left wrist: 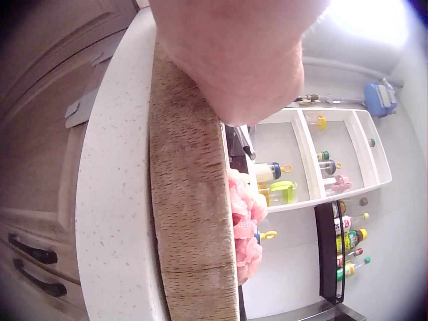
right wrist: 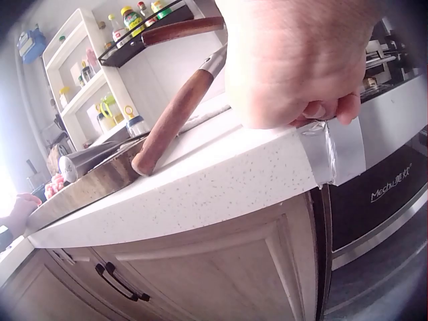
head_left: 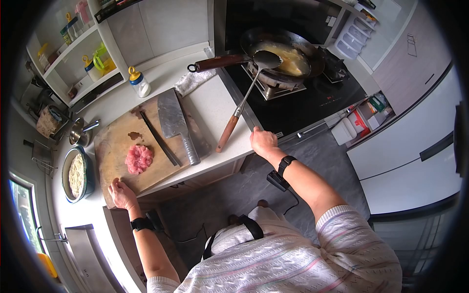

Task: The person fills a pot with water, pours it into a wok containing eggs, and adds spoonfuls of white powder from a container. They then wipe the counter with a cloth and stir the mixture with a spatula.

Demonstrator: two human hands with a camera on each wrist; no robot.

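Note:
My left hand point(head_left: 123, 194) rests on the near left corner of a wooden cutting board point(head_left: 168, 171), its fingers partly hidden. Beyond it on the board lies a mound of raw pink meat point(head_left: 138, 159). A broad cleaver point(head_left: 171, 117) and a pair of dark chopsticks point(head_left: 159, 139) lie to the right of the meat. My right hand point(head_left: 264, 141) rests on the counter edge beside the stove, fingers curled under and holding nothing. Left of that hand, a wooden-handled ladle point(head_left: 238, 111) slants from the counter to a wok point(head_left: 246, 41), its bowl over yellowish food point(head_left: 282, 53).
An oval bowl point(head_left: 88, 176) of pale shredded food stands left of the board, with a small metal pot point(head_left: 80, 133) behind it. A blue-and-yellow-topped jar point(head_left: 140, 84) and a folded cloth point(head_left: 194, 82) sit at the back. The wok's handle point(head_left: 215, 63) reaches over the counter.

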